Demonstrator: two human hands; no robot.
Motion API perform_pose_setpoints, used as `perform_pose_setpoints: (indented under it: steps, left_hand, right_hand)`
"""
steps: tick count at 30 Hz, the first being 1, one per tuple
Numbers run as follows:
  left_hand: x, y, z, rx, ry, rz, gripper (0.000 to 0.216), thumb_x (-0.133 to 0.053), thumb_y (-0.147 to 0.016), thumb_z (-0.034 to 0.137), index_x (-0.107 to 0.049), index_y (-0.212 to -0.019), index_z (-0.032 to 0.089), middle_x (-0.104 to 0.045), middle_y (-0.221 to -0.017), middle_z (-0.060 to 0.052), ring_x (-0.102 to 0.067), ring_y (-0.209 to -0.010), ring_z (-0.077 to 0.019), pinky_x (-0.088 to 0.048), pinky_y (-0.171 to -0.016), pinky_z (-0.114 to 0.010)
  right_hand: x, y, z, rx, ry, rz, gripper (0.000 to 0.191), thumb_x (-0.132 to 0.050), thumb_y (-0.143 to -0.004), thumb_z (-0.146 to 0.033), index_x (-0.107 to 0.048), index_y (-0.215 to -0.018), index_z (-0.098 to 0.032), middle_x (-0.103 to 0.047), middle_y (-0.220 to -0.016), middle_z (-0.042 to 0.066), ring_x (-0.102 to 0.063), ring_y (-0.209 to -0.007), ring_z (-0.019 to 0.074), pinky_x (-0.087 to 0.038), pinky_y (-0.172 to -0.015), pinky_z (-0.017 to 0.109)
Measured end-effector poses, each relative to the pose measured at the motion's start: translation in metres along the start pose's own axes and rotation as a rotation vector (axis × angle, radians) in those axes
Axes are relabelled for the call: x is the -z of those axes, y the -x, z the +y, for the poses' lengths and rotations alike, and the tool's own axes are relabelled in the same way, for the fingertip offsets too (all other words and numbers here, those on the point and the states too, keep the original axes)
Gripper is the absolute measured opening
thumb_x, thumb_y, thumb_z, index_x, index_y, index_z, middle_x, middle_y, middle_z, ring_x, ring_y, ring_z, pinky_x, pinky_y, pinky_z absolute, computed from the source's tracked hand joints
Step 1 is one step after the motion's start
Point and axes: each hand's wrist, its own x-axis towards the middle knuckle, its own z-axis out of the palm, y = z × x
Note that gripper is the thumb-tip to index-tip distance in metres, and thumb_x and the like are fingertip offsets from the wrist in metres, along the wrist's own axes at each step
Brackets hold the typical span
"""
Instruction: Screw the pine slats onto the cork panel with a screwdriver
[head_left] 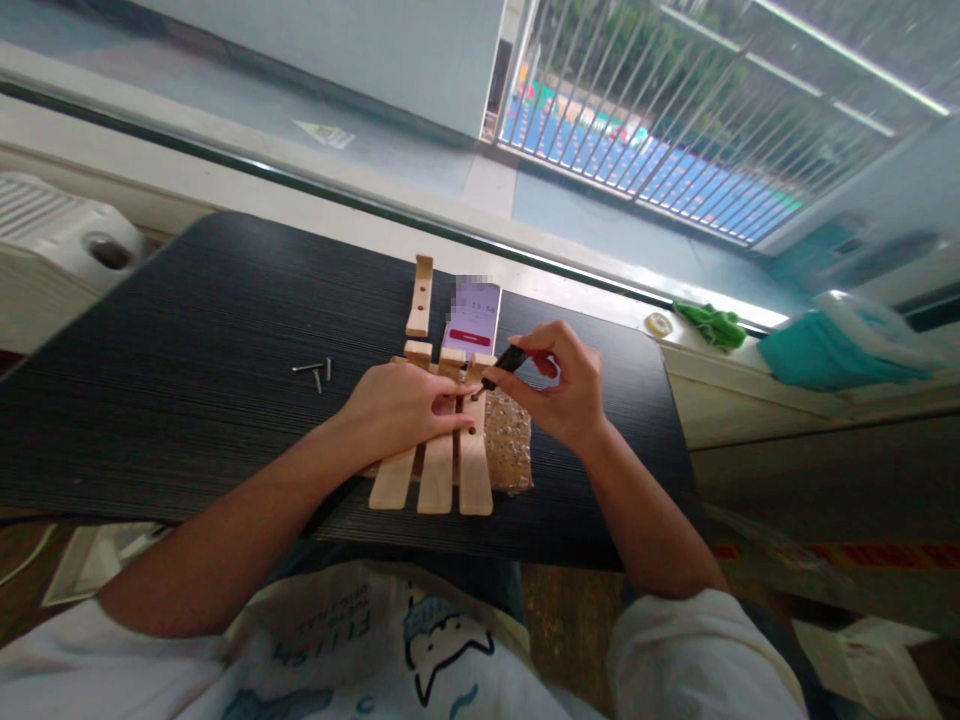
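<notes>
My right hand (562,380) grips a dark-handled screwdriver (510,358), its tip at the upper hole of the rightmost wooden hook (475,480). My left hand (405,405) lies across the wooden pieces, fingers stretched out and pressing near that hole. Beneath are a middle wooden hook (435,485) and a left wooden hook (393,482), side by side over a brown, rough-surfaced block (510,440). A lower hole in the right hook shows dark. Another wooden hook (421,298) with two holes lies apart, farther back.
Several loose screws (318,380) lie on the black table (187,370), left of my hand. A lit phone (474,318) lies behind the hooks. On the sill are a tape roll (658,324), a green cloth (711,325) and a teal packet (832,345).
</notes>
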Motion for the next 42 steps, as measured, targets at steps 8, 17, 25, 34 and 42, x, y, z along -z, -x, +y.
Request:
perform_pose_setpoints:
  steps: [8,17,25,34,42]
  left_hand:
    - [0.000,-0.001,0.000,-0.003,0.000,0.008,0.048,-0.049,-0.085,0.065,-0.069,-0.116,0.033,-0.076,-0.099,-0.005,-0.070,-0.090,-0.0277,-0.045,-0.067,-0.032]
    - [-0.001,0.000,-0.001,-0.016,0.033,0.023,0.048,-0.051,-0.084,0.064,-0.069,-0.116,0.033,-0.075,-0.100,-0.004,-0.069,-0.088,-0.0255,-0.045,-0.068,-0.031]
    - [0.000,-0.001,0.000,0.012,0.026,-0.008,0.049,-0.051,-0.083,0.066,-0.067,-0.119,0.037,-0.076,-0.101,-0.003,-0.069,-0.089,-0.0251,-0.044,-0.068,-0.030]
    - [-0.001,-0.002,-0.001,0.022,0.037,-0.002,0.050,-0.051,-0.082,0.066,-0.067,-0.118,0.036,-0.076,-0.093,-0.003,-0.069,-0.085,-0.0248,-0.041,-0.064,-0.030]
    - [-0.001,-0.002,-0.001,0.012,0.021,0.012,0.048,-0.051,-0.082,0.067,-0.067,-0.118,0.038,-0.076,-0.091,-0.002,-0.069,-0.082,-0.0246,-0.036,-0.059,-0.029]
  right_hand:
    - [0.001,-0.002,-0.001,0.085,0.051,-0.038,0.021,-0.071,-0.079,-0.025,-0.059,-0.097,-0.024,-0.065,-0.078,-0.003,-0.055,-0.061,0.0084,-0.048,-0.057,0.025]
    - [0.015,-0.011,0.005,0.206,-0.129,-0.253,0.025,-0.061,-0.087,-0.022,-0.064,-0.112,-0.022,-0.068,-0.097,0.004,-0.063,-0.080,0.0122,-0.054,-0.068,0.027]
    - [0.029,-0.014,0.009,0.016,-0.174,-0.395,0.029,-0.058,-0.089,-0.022,-0.065,-0.117,-0.026,-0.074,-0.109,0.001,-0.064,-0.073,0.0084,-0.051,-0.065,0.024]
    - [0.027,-0.012,0.006,-0.076,-0.143,-0.325,0.021,-0.066,-0.084,-0.027,-0.072,-0.104,-0.026,-0.076,-0.094,-0.003,-0.054,-0.058,0.0059,-0.049,-0.059,0.023]
    - [0.022,-0.012,0.001,-0.102,-0.111,-0.238,0.017,-0.069,-0.080,-0.027,-0.072,-0.096,-0.025,-0.073,-0.082,-0.004,-0.043,-0.052,0.0050,-0.042,-0.052,0.022]
